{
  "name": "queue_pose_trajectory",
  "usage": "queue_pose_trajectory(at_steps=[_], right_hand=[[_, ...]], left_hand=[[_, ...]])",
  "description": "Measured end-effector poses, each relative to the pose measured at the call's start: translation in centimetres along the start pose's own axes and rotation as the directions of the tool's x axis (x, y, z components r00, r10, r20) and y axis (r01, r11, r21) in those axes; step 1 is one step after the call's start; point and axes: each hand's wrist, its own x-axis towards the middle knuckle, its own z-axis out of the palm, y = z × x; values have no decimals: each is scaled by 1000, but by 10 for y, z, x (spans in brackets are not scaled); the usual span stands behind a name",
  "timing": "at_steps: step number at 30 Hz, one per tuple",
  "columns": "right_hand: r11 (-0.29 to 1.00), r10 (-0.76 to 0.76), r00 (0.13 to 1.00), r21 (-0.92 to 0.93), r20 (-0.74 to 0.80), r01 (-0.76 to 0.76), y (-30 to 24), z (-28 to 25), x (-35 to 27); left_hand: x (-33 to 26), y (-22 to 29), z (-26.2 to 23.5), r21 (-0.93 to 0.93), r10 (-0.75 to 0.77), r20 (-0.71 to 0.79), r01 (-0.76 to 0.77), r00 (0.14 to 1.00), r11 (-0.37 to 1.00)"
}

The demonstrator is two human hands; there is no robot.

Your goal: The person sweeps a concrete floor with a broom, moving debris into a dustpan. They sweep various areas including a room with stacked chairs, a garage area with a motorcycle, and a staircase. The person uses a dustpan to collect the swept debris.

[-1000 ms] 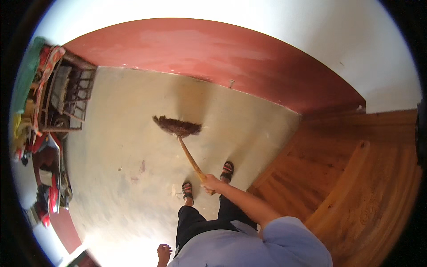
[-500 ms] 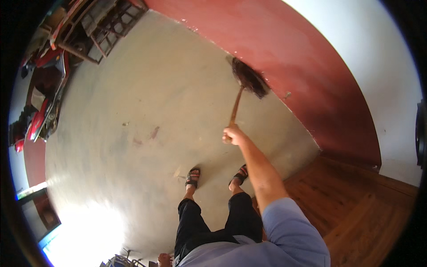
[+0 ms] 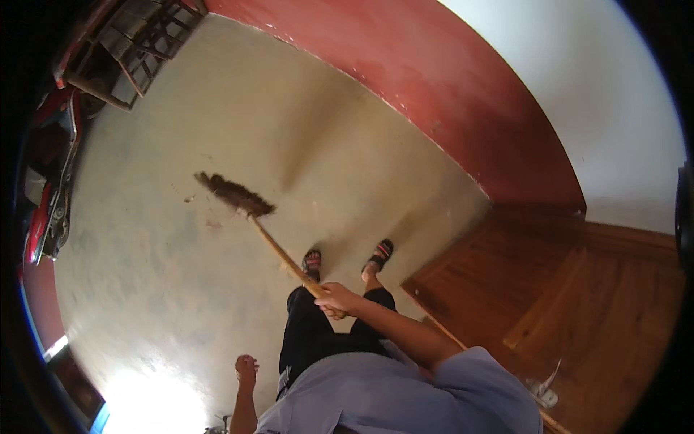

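Observation:
My right hand is wrapped round the end of a broom's wooden handle, just in front of my body. The broom slants away to the left, its dark brown bristle head on the floor ahead of my feet. Small bits of debris lie just left of the bristles. At my left side hangs my left hand, away from the broom, its fingers curled; whether anything is inside them I cannot make out.
A red-and-white wall borders the floor on the far right. Beside me on the right is a brown wooden panel. A red motorbike stands at the left, with a wooden chair-like frame at the far left.
The broom head has swept from the foot of the red wall leftward and nearer, to the debris. My right hand has drawn back toward my body. My left hand has come into fuller view.

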Motion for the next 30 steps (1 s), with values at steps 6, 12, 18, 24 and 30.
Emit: queue_pose_trajectory(at_steps=[6, 12, 18, 24, 30], right_hand=[[974, -64, 947, 189, -316, 129, 71, -45, -102], [856, 90, 958, 512, -272, 65, 119, -150, -29], [932, 27, 998, 360, 49, -43, 122, 1, 45], [939, -69, 907, 335, 416, -83, 101, 53, 14], [901, -375, 927, 246, 22, 358, 165, -29, -66]], left_hand=[[-3, 6, -14, 31, -88, 102, 85, 991, 996], [-23, -2, -18, 107, -67, 161, 50, 985, 993], [-21, 29, 7, -18, 88, 148, -86, 985, 996], [-42, 162, 107, -489, -20, 580, 368, 814, 791], [-16, 140, 101, -663, -61, 157, 151, 986, 733]])
